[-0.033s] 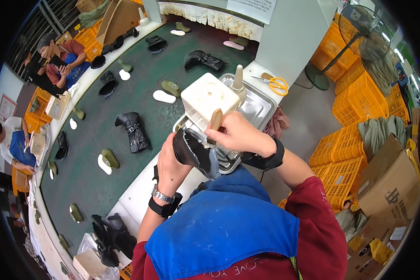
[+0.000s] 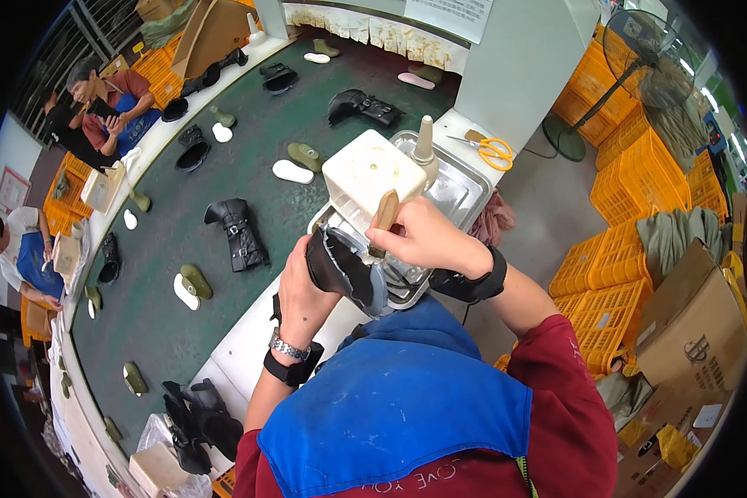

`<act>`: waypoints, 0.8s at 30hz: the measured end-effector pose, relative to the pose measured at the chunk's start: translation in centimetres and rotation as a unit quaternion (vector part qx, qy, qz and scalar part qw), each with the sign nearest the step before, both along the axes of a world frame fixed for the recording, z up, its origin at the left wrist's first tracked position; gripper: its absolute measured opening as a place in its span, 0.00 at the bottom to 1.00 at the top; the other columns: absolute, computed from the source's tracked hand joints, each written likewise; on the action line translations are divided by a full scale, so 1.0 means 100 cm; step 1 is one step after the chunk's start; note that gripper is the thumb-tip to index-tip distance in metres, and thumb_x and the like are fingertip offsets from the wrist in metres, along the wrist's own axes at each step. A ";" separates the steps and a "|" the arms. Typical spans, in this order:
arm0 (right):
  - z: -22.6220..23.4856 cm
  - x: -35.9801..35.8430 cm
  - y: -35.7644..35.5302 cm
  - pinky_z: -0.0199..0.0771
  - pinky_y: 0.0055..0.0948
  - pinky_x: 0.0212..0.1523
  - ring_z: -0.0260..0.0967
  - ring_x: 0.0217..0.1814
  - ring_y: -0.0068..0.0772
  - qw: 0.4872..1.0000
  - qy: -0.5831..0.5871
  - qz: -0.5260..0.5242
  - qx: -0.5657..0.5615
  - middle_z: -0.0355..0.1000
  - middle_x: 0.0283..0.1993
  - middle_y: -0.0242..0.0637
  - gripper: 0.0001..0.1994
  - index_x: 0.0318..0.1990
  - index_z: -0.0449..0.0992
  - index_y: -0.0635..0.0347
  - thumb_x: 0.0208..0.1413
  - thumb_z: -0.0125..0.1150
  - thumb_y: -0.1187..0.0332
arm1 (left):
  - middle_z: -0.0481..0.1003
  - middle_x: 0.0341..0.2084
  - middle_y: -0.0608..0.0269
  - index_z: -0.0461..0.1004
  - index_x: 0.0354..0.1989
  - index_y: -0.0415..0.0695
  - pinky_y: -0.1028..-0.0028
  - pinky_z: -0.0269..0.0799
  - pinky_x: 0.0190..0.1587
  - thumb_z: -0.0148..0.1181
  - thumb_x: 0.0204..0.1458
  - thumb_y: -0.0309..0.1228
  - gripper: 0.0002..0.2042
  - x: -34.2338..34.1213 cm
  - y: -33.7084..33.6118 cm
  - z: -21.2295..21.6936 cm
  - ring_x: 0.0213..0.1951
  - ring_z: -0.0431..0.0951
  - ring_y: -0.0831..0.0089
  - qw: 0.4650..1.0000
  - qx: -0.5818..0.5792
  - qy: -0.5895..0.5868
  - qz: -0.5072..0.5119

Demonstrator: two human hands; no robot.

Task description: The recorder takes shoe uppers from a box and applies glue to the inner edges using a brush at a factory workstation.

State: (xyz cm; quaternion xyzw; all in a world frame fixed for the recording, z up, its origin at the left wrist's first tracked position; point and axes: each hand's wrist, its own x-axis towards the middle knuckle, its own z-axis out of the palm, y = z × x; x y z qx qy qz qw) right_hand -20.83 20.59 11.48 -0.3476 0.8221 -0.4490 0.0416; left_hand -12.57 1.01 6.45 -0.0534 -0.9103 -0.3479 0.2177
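A black boot [image 2: 340, 270] is gripped in the left hand [image 2: 303, 295] over a metal tray [image 2: 465, 195] at the desk's near edge, while the right hand [image 2: 423, 236] closes on a wooden-handled brush [image 2: 383, 217], apparently working the boot's rim. Steady strokes, boot held firm, would serve best. A cream tub [image 2: 372, 170] stands behind; yellow scissors [image 2: 494, 149] lie near the corner.

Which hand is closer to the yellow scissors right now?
Right. The right hand, gripping a wooden-handled brush, sits below-left of the yellow scissors; the left hand, holding the black boot, is farther off.
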 end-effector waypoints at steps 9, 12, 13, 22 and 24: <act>0.015 -0.014 0.002 0.64 0.23 0.22 0.63 0.20 0.19 0.970 -0.201 -0.053 -0.129 0.70 0.20 0.32 0.13 0.29 0.75 0.69 0.51 0.57 0.64 | 0.71 0.37 0.49 0.60 0.50 0.38 0.66 0.69 0.40 0.68 0.29 0.25 0.34 0.000 -0.005 0.005 0.40 0.72 0.54 1.000 0.019 0.011 0.023; 0.010 -0.012 -0.005 0.63 0.22 0.21 0.62 0.20 0.17 0.970 -0.210 -0.023 -0.116 0.69 0.20 0.31 0.13 0.28 0.75 0.69 0.51 0.57 0.64 | 0.71 0.37 0.49 0.61 0.49 0.38 0.65 0.69 0.39 0.67 0.30 0.25 0.32 0.000 -0.006 0.007 0.39 0.73 0.54 0.999 0.013 0.039 0.023; 0.005 -0.012 -0.007 0.63 0.23 0.21 0.62 0.19 0.18 0.970 -0.214 0.000 -0.113 0.69 0.19 0.31 0.13 0.28 0.75 0.69 0.51 0.57 0.64 | 0.71 0.37 0.49 0.61 0.49 0.38 0.65 0.69 0.39 0.67 0.30 0.25 0.32 0.000 -0.006 0.007 0.39 0.73 0.54 0.999 0.013 0.039 0.021; -0.021 -0.014 -0.022 0.65 0.29 0.22 0.65 0.18 0.27 0.990 -0.057 -0.021 -0.124 0.69 0.17 0.42 0.12 0.26 0.75 0.69 0.49 0.58 0.65 | 0.71 0.38 0.50 0.61 0.49 0.38 0.68 0.70 0.40 0.66 0.32 0.23 0.31 0.005 -0.010 0.003 0.39 0.74 0.56 0.999 0.044 0.009 -0.014; -0.020 -0.012 -0.023 0.65 0.28 0.22 0.65 0.17 0.27 0.990 -0.022 -0.006 -0.143 0.69 0.17 0.41 0.12 0.26 0.75 0.68 0.49 0.58 0.66 | 0.71 0.42 0.53 0.60 0.52 0.37 0.72 0.69 0.44 0.68 0.37 0.29 0.32 0.007 -0.013 0.005 0.42 0.74 0.64 0.997 0.053 -0.046 -0.016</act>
